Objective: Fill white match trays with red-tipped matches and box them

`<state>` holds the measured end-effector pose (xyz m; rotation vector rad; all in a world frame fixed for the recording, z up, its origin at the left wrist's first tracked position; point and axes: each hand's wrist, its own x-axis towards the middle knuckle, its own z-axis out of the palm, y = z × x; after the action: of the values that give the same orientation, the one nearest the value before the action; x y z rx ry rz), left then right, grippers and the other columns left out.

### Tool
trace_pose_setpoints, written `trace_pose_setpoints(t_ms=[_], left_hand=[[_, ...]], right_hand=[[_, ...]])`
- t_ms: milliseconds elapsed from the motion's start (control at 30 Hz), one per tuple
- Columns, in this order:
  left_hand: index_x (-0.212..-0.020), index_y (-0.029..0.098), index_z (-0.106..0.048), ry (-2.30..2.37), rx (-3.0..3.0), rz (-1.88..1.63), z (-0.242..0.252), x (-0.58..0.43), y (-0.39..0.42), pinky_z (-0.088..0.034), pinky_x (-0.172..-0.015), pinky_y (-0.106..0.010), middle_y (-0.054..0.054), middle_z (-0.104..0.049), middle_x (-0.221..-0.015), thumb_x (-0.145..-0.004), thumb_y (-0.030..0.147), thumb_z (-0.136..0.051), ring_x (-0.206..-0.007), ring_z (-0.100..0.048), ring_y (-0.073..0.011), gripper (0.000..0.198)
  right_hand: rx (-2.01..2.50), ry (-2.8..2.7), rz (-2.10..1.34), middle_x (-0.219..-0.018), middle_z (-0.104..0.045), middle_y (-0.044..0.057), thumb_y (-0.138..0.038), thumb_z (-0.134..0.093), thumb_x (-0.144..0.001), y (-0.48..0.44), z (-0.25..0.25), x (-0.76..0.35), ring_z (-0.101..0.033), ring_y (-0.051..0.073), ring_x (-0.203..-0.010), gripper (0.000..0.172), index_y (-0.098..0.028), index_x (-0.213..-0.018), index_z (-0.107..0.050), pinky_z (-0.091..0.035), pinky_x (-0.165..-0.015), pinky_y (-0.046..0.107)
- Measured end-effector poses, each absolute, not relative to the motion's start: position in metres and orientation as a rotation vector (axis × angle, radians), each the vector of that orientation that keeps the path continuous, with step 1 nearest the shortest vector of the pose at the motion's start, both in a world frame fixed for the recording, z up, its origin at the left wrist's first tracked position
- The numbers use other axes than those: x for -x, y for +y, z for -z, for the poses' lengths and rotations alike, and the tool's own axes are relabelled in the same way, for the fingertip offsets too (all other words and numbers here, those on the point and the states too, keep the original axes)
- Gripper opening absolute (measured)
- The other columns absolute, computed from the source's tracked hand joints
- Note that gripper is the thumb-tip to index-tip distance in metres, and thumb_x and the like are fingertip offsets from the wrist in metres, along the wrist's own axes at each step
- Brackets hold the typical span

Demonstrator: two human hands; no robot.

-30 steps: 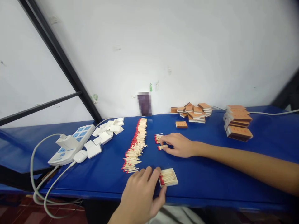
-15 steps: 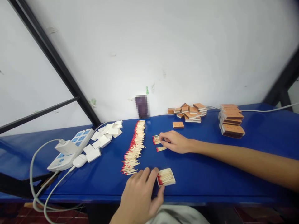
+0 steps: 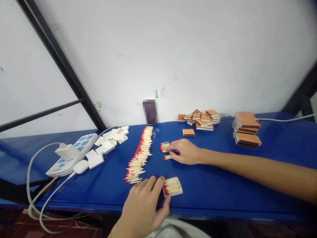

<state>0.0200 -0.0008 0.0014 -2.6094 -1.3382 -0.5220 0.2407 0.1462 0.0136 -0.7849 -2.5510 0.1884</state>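
My left hand point(image 3: 146, 203) is at the front edge of the blue table, its thumb and index finger on the left end of a white tray point(image 3: 181, 189) filled with red-tipped matches point(image 3: 173, 187). Farther back, my right hand point(image 3: 184, 151) lies low over two small groups of matches point(image 3: 164, 146), its fingertips on their pale ends; whether it grips any is hidden. Left of both hands runs a long row of loose matches point(image 3: 141, 152), red heads to the left.
White empty trays point(image 3: 107, 146) lie in a heap at the left, beside a power strip point(image 3: 71, 155) with cables. Orange matchboxes point(image 3: 204, 119) are piled at the back, one box point(image 3: 188, 132) apart, and more stacked point(image 3: 246, 129) at the right.
My right hand has shifted slightly, and its fingers look a little more spread over the small match groups. The view has moved a little. My left hand stays at the filled tray.
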Motion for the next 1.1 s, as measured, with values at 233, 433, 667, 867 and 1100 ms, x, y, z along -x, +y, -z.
trace_pose_setpoints(t_ms=[233,433,667,867,1100], left_hand=[[-0.122,0.022,-0.045,-1.386,2.650,0.475,-0.0045,-0.0220,-0.0008,-0.053,-0.064,-0.042,-0.006,-0.060,-0.095,-0.095,0.034,-0.042,-0.078,-0.063,-0.0280,0.030],[-0.122,0.022,-0.046,-1.423,2.651,0.457,-0.0043,-0.0230,-0.0011,-0.052,-0.065,-0.043,-0.006,-0.059,-0.096,-0.095,0.036,-0.041,-0.080,-0.062,-0.0286,0.030],[-0.121,0.022,-0.046,-1.437,2.659,0.437,-0.0065,-0.0241,-0.0029,-0.051,-0.066,-0.042,-0.004,-0.059,-0.094,-0.095,0.036,-0.043,-0.078,-0.062,-0.0278,0.030],[-0.123,0.022,-0.044,-1.415,2.633,0.464,-0.0035,-0.0214,-0.0017,-0.050,-0.066,-0.040,-0.005,-0.059,-0.095,-0.095,0.036,-0.042,-0.079,-0.062,-0.0274,0.031],[-0.121,0.022,-0.045,-1.402,2.629,0.471,-0.0037,-0.0224,-0.0016,-0.050,-0.065,-0.038,-0.005,-0.059,-0.094,-0.094,0.035,-0.042,-0.078,-0.062,-0.0263,0.030]], right_hand=[[0.803,-2.539,-0.157,-0.094,-0.074,0.005,-0.017,-0.052,-0.085,0.1440,-0.0132,-0.2400,-0.067,0.017,-0.080,0.028,-0.019,-0.103,-0.073,-0.044,-0.073,0.026],[0.778,-2.537,-0.147,-0.091,-0.074,0.005,-0.017,-0.052,-0.085,0.1427,-0.0118,-0.2407,-0.067,0.017,-0.079,0.027,-0.019,-0.100,-0.074,-0.045,-0.073,0.026],[0.741,-2.510,-0.131,-0.084,-0.073,0.004,-0.017,-0.052,-0.085,0.1413,-0.0118,-0.2405,-0.064,0.016,-0.071,0.024,-0.018,-0.094,-0.074,-0.042,-0.067,0.026],[0.710,-2.532,-0.183,-0.086,-0.074,0.005,-0.017,-0.053,-0.084,0.1428,-0.0123,-0.2407,-0.064,0.015,-0.071,0.022,-0.017,-0.092,-0.074,-0.043,-0.067,0.025],[0.730,-2.522,-0.218,-0.082,-0.073,0.005,-0.017,-0.054,-0.085,0.1436,-0.0116,-0.2404,-0.063,0.015,-0.070,0.018,-0.017,-0.086,-0.072,-0.042,-0.067,0.025]])
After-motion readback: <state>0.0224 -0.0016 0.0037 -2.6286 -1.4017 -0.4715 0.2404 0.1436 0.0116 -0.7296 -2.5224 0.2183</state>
